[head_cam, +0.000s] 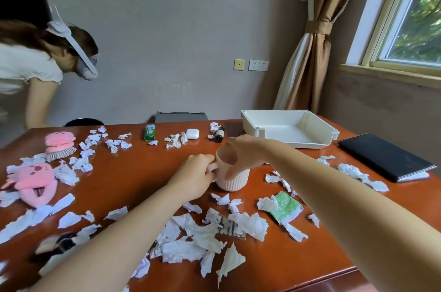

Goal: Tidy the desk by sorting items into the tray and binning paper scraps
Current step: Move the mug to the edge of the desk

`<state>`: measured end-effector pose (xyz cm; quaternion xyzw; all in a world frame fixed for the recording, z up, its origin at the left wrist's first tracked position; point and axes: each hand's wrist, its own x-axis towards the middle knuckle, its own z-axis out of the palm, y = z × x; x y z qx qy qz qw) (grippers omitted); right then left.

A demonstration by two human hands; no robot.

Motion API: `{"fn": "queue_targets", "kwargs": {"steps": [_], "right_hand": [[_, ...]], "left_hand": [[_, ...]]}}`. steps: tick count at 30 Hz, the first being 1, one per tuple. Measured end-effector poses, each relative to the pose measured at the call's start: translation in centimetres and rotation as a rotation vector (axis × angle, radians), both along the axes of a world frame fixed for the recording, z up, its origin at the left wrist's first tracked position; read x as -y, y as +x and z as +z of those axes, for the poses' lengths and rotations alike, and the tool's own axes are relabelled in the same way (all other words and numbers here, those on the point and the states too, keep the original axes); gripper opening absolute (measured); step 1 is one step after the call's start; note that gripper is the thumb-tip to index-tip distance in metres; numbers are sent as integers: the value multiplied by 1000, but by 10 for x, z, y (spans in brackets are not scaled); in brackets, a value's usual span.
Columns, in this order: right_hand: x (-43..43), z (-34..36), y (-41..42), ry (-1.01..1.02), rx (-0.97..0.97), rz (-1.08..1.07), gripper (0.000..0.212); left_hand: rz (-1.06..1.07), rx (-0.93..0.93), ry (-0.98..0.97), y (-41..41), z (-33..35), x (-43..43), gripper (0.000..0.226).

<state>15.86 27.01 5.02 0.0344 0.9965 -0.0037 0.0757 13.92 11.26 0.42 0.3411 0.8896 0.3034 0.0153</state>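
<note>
Your hands meet on a pale ribbed mug at the centre of the frame, on a red-brown desk littered with paper scraps. The widest bare wood lies left of the mug. The desk's near edge cuts across the lower right corner, and its far edge runs along the wall. The white tray sits at upper right, just beyond your right forearm, with a black notebook at the right edge.

Your left hand curls round the mug's handle. Your right hand comes over the top and grips the rim.

The mug stands upright with its long axis vertical, its mouth up and its handle pointing to the left of the frame.

Along the far edge lie a green tube, a white earbud case and a small dark bottle. A pink plush toy and a pink brush sit at left. A green-and-white packet lies below right of the mug. A second person bends over at upper left.
</note>
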Motion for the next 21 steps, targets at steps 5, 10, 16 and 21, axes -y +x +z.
{"fn": "queue_targets", "kwargs": {"steps": [5,10,16,21], "right_hand": [[28,22,7,8,-50,95,88],[79,43,4,14,-89,236,80],[163,63,-23,57,-97,435,76],[244,71,-47,169,-107,643,62]], "left_hand": [[19,-38,24,6,16,33,18],[77,-114,59,15,34,89,19],[221,-248,94,14,50,176,7],[399,-341,97,7,47,251,11]]}}
